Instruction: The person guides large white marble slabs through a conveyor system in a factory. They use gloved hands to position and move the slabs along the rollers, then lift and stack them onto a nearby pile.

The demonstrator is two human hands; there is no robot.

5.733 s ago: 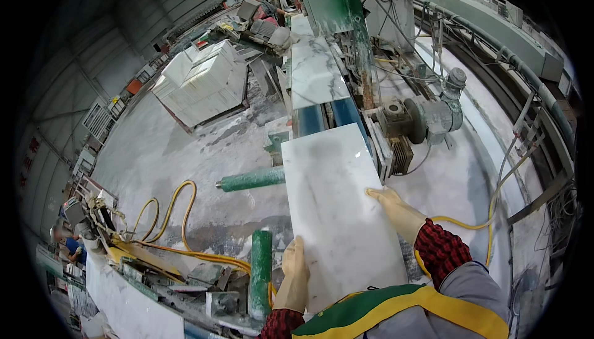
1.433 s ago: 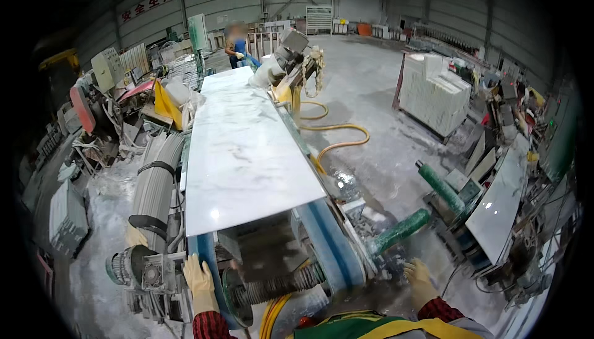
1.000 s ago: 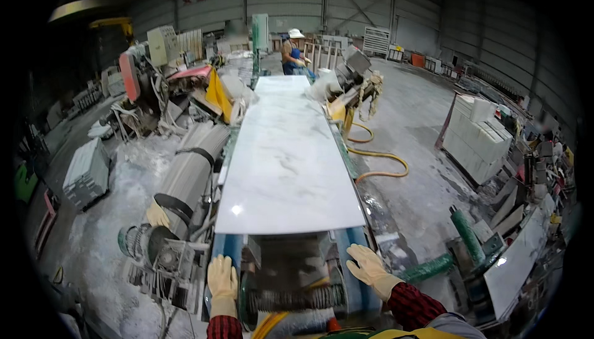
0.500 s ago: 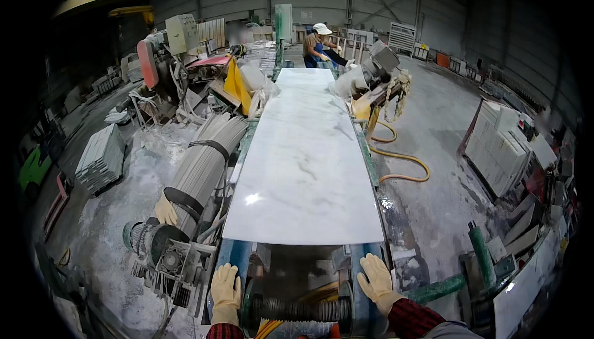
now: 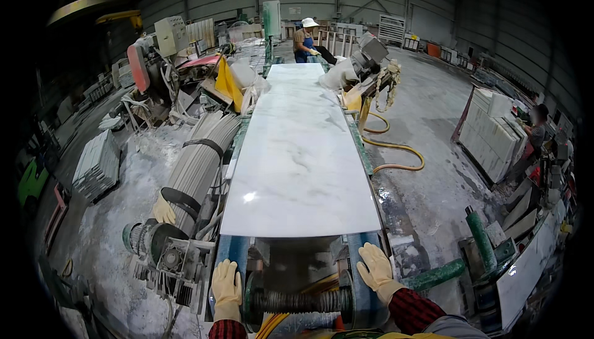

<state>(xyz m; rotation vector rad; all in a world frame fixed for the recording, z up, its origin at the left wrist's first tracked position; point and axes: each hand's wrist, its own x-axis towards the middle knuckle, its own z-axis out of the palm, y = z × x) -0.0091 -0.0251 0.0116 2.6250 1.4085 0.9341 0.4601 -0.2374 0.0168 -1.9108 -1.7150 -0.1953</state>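
Below, gloved left hand (image 5: pixel 226 282) and gloved right hand (image 5: pixel 375 266) rest flat, fingers spread and holding nothing, on the blue rails (image 5: pixel 365 289) of a conveyor, just short of the white marble slab (image 5: pixel 300 153), another worker (image 5: pixel 304 40) at the far end.

Forearms cut off at the lower edge. Roller (image 5: pixel 300 302) partly masked by the frame ends. Belt hidden under the slab (image 5: pixel 301 153) beyond its near edge. Far worker (image 5: pixel 304 40) too small to read, lower body behind the slab's far end. Right-hand person (image 5: pixel 537 133) blurred, half lost behind stacked tiles (image 5: pixel 492 136).
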